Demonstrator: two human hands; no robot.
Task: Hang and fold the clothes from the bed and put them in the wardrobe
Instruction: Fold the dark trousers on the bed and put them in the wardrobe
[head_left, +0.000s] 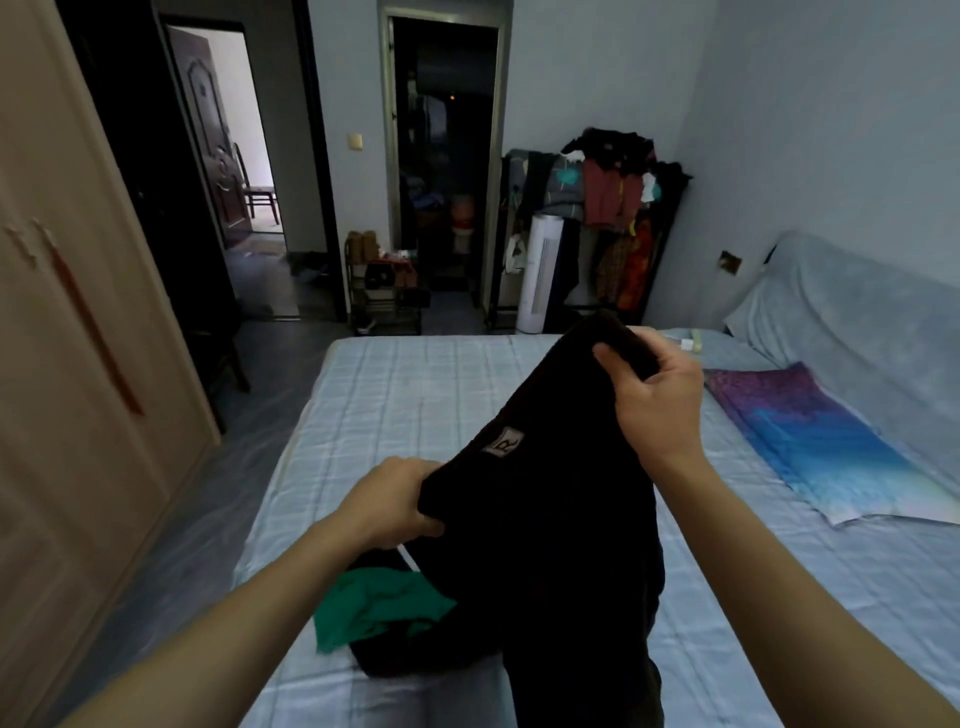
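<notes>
Seen from the head camera, a person's two bare hands reach out over a bed (415, 395) covered in pale blue checked cloth. The left hand (387, 501), lower and nearer to us, is knuckles up, its fingers curled tight round one edge of a black garment (550, 530). The right hand (657, 400), raised higher and farther out, pinches the opposite edge between thumb and bent fingers, its back toward us. The garment is stretched on a slant between the two grips, above the bed's near half, and its lower part hangs down toward the mattress. We see one small pale label (504, 441) on it. Beneath it we count one green garment (374, 608), crumpled, and a patch of dark cloth (400, 654) just beside it. We cannot tell whether that cloth is a separate piece or part of the held one. One purple-and-blue pillow (831, 447) lies at the right side of the bed, well apart from both hands. The wardrobe (78, 364), with its light wooden doors closed, stands to the left across a strip of floor. Along the far wall we count two open doorways (447, 156), one low shoe rack (384, 296), one white tower fan (540, 270) and one clothes rack (613, 208) heaped with garments.
</notes>
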